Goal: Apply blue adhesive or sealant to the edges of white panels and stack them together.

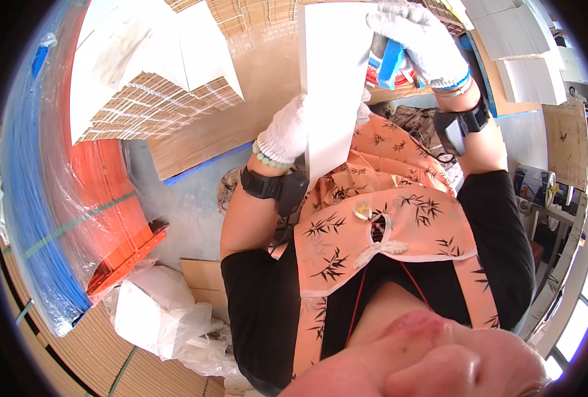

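My left hand [287, 129], in a white knit glove, is closed on a long white cardboard piece [337, 73]. The fingertips show past the cardboard's right edge. The piece stands up in front of my lap, and its lower end reaches the peach apron [387, 225]. My right hand [426, 43], also gloved, is at the upper right of the cardboard, closed around a small blue block [391, 64]. The fingers partly hide the block, and its exact kind is unclear. Just behind it is a round red, white and blue thing [375, 76], mostly covered.
Stacked white-topped cardboard [155, 99] lies on a brown board [195, 142] at the left. Further left stand plastic-wrapped blue and orange sheets [105, 198]. Crumpled clear plastic [175, 317] lies at the lower left. White stacks [519, 40] stand at the upper right.
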Action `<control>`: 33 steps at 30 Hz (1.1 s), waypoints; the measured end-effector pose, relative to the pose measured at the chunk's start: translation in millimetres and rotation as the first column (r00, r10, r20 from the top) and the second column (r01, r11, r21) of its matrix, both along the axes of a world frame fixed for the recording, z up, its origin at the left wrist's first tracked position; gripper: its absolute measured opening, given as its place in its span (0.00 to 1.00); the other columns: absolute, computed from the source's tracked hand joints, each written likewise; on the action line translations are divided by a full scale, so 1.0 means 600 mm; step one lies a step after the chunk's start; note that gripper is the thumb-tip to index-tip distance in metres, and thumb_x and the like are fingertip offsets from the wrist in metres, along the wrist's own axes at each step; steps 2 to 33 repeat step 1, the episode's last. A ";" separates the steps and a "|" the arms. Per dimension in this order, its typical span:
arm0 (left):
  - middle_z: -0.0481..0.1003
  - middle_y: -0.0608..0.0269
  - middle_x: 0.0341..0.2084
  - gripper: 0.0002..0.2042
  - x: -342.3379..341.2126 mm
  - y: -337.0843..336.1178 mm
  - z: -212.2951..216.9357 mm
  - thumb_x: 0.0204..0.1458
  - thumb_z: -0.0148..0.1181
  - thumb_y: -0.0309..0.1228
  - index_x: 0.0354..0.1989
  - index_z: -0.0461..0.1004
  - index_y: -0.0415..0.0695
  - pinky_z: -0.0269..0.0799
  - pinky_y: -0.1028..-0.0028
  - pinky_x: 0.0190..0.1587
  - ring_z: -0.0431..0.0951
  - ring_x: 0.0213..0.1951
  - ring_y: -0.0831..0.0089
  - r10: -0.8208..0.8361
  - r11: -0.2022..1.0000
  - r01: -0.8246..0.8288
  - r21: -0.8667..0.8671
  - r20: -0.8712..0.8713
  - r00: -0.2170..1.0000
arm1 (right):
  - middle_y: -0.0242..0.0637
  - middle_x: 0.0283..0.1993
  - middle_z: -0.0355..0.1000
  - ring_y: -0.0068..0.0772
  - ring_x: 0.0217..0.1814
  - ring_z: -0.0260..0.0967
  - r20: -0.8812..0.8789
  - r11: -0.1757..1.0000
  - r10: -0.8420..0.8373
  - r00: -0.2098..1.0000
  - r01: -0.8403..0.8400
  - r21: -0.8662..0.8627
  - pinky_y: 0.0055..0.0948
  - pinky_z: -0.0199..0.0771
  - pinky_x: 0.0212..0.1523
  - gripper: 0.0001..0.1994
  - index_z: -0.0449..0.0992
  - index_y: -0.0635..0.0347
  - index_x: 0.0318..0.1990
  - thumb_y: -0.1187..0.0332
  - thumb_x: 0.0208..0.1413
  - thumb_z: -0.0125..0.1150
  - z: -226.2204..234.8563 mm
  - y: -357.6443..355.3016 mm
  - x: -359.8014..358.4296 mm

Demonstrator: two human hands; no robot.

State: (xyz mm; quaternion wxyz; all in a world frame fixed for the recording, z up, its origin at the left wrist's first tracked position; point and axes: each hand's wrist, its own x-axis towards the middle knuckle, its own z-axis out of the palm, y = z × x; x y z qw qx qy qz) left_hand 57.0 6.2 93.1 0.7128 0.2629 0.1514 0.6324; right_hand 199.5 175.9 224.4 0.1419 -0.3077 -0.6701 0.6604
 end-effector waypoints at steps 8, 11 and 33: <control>0.72 0.46 0.58 0.29 0.002 0.000 -0.004 0.63 0.55 0.46 0.65 0.65 0.35 0.75 0.59 0.59 0.77 0.55 0.57 -0.029 1.000 0.028 0.012 0.035 0.999 | 0.39 0.39 0.81 0.24 0.39 0.78 0.021 1.000 -0.005 1.000 0.004 0.029 0.19 0.77 0.43 0.13 0.80 0.68 0.50 0.70 0.60 0.65 -0.001 0.002 0.006; 0.72 0.46 0.58 0.29 0.002 0.000 -0.004 0.63 0.55 0.46 0.65 0.65 0.35 0.75 0.59 0.59 0.77 0.55 0.57 -0.029 1.000 0.028 0.012 0.035 0.999 | 0.39 0.39 0.81 0.24 0.39 0.78 0.021 1.000 -0.005 1.000 0.004 0.029 0.19 0.77 0.43 0.13 0.80 0.68 0.50 0.70 0.60 0.65 -0.001 0.002 0.006; 0.72 0.46 0.58 0.29 0.002 0.000 -0.004 0.63 0.55 0.46 0.65 0.65 0.35 0.75 0.59 0.59 0.77 0.55 0.57 -0.029 1.000 0.028 0.012 0.035 0.999 | 0.39 0.39 0.81 0.24 0.39 0.78 0.021 1.000 -0.005 1.000 0.004 0.029 0.19 0.77 0.43 0.13 0.80 0.68 0.50 0.70 0.60 0.65 -0.001 0.002 0.006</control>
